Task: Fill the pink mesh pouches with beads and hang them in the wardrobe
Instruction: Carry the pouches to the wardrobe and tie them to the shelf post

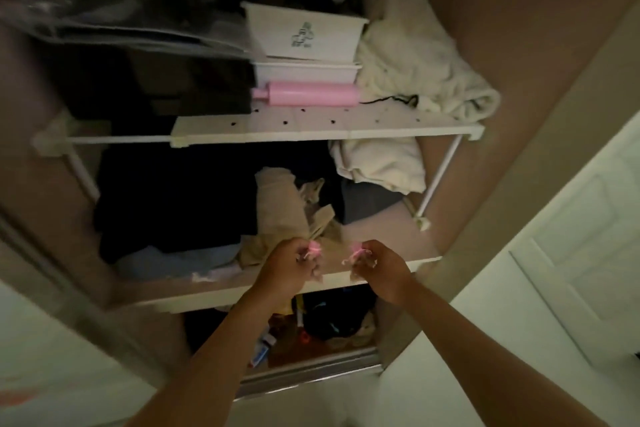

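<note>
Your left hand [287,265] pinches one pink pouch [314,248], your right hand [377,267] the other pouch [356,253]; the white rod [117,139] runs crosswise above, nearer your left hand.

Dark printed marks stand on the side of the upper white storage bin [304,35] in the wardrobe [502,28], but they are too blurred to read. No other text, label or number is legible.

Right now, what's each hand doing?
Left hand: pinching a small pink mesh pouch.
Right hand: pinching a second pink mesh pouch.
</note>
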### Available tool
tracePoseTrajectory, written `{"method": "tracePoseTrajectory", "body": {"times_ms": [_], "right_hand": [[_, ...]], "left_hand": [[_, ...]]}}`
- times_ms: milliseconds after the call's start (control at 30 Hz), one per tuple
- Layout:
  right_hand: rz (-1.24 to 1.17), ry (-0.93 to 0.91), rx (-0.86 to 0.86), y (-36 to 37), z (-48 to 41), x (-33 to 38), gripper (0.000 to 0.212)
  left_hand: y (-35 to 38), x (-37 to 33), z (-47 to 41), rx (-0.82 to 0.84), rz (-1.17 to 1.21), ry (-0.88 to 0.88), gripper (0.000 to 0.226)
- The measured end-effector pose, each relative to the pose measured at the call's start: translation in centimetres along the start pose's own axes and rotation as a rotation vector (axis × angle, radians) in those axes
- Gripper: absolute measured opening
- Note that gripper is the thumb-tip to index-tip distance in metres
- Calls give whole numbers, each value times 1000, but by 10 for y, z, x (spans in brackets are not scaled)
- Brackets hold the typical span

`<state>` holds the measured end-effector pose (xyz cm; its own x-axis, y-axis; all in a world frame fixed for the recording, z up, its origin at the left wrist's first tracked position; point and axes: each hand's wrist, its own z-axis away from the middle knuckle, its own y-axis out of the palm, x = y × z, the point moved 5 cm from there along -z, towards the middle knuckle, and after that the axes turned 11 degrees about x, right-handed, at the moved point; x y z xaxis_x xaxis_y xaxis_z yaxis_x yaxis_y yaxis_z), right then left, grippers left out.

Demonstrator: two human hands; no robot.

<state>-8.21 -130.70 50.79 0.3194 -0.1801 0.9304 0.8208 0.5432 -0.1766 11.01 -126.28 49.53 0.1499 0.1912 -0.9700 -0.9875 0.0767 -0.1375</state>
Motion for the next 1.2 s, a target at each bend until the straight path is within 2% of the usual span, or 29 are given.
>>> {"method": "tracePoseTrajectory", "body": {"times_ms": [67, 100, 133, 233, 300, 400, 500, 567, 633, 700, 733, 800, 833, 900, 1033, 1200], "right_hand": [[-218, 86, 33, -37, -20, -12, 23], [-226, 78, -19, -57, -24, -16, 13], [-245, 77, -141, -82, -34, -25, 8], [-443, 167, -102, -119, -67, -53, 25], [-650, 262, -97, -141, -85, -64, 19], [-599, 259, -179, -167, -103, -78, 12], [-639, 195, -185, -178, -124, -96, 21], [-591, 179, -149, -181, -135, -103, 25], [-464, 183, -174, -186, -134, -105, 24], [-361, 222, -165, -190, -132, -100, 15], [-269, 230, -175, -192, -131, -98, 7], [143, 193, -100, -195, -130, -91, 21], [282, 172, -90, -196, -128, -88, 29], [479, 124, -85, -199, -121, -80, 37], [659, 156, -129, -204, -109, -82, 54], [681, 170, -140, -199, -91, -90, 58]], "left_hand": [[21, -1, -38, 0, -6, -6, 16], [33, -2, -57, -3, -30, -8, 16], [46, -4, -74, -3, -52, -12, 15], [84, -9, -123, 0, -110, -61, 12], [104, -8, -151, 26, -135, -107, 14], [125, 9, -191, 50, -274, -105, 5], [133, 34, -217, 70, -399, -187, 14], [134, 54, -232, 70, -479, -203, 14], [135, 36, -230, 20, -514, -204, 12], [139, 18, -227, -18, -591, -136, 19], [142, 11, -227, -31, -614, -96, 29], [148, -5, -222, -41, -726, 12, 54], [150, -9, -222, -19, -733, 35, 59], [156, -17, -224, 28, -760, 75, 49], [172, -30, -232, 100, -876, 175, 36], [182, -15, -252, 181, -954, 136, 39]]}}
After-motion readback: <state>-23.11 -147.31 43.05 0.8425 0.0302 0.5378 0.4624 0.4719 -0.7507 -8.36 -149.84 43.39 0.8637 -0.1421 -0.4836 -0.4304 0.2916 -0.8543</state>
